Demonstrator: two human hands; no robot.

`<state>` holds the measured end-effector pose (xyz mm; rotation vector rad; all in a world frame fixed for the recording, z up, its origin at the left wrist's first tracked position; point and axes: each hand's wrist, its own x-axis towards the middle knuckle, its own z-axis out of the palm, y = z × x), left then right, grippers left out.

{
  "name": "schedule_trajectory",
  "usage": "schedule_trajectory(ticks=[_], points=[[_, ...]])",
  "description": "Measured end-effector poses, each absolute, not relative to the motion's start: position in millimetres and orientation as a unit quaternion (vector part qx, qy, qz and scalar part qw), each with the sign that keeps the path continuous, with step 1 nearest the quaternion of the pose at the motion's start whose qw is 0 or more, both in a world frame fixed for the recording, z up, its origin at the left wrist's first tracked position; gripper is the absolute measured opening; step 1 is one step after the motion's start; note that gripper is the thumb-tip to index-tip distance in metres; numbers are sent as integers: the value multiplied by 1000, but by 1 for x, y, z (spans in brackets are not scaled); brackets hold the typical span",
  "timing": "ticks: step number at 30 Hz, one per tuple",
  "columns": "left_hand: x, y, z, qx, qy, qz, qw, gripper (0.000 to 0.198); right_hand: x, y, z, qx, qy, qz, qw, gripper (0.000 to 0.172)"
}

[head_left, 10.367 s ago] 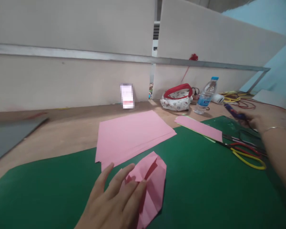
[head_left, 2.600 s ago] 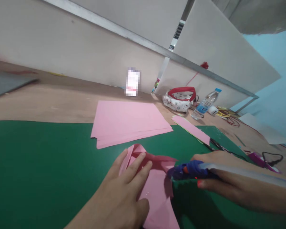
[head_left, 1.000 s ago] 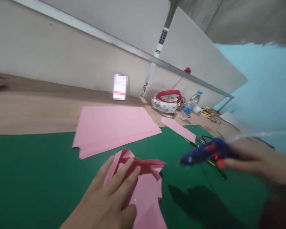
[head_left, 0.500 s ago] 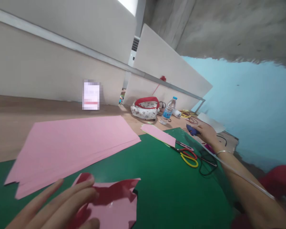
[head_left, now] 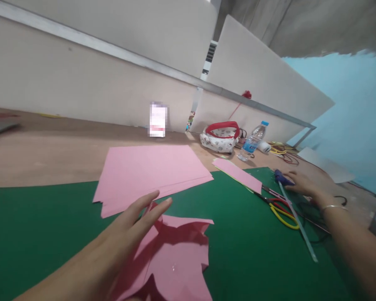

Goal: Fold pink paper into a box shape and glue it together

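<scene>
A folded pink paper piece (head_left: 181, 255) with raised, curved edges and a few shiny spots lies in front of me on the green mat (head_left: 250, 267). My left hand (head_left: 122, 234) holds its left side, two long fingers stretched along the raised edge and the thumb mostly hidden low down. Far to the right, my right hand (head_left: 302, 186), wearing a bracelet, has its fingers around the back of a dark blue glue gun (head_left: 282, 177). A long clear glue stick (head_left: 301, 230) sticks out of the gun toward me. Part of the grip is hidden by the hand.
Pink sheets (head_left: 150, 167) lie stacked behind the paper piece. Pink strips (head_left: 238, 173), a cutter (head_left: 272, 193) and red-yellow scissors (head_left: 283, 213) lie left of the glue gun. A pouch (head_left: 219, 140) and water bottle (head_left: 252, 142) stand by the partition (head_left: 128, 92).
My view has turned left, so things sit further right in it. My left fingers have straightened along the paper's edge. The glue stick now lies at a steeper angle toward me.
</scene>
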<state>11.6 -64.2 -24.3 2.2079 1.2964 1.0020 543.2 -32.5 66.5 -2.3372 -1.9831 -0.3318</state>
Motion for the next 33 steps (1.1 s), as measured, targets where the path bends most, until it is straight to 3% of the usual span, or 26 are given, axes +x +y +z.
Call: schedule_trajectory(ticks=[4, 7, 10, 12, 15, 17, 21, 24, 30, 33], points=[[-9, -67, -21, 894, 351, 241, 138, 83, 460, -71, 101, -720, -691, -42, 45, 24], [-7, -71, -23, 894, 361, 237, 121, 80, 360, -114, 109, -584, -779, 230, -10, 26], [3, -74, -20, 848, 420, 295, 135, 73, 273, -142, 86, -441, -810, 383, -42, 14], [8, -72, -15, 812, 445, 347, 150, 72, 237, -144, 61, -461, -745, 481, 17, 10], [8, -64, -7, 742, 478, 427, 197, 72, 205, -131, 28, -536, -529, 638, 160, 18], [6, -58, -5, 698, 499, 458, 234, 72, 189, -123, 17, -502, -426, 708, 254, 21], [6, -58, -4, 664, 516, 470, 270, 69, 162, -117, 9, -437, -332, 724, 417, 37], [11, -71, 5, 654, 509, 470, 303, 67, 157, -110, 7, -423, -322, 690, 491, 45], [11, -81, 36, 602, 512, 471, 391, 65, 191, -98, 22, -389, -445, 650, 478, 37], [13, -76, 39, 537, 473, 439, 543, 64, 206, -98, 35, -389, -489, 623, 470, 30]])
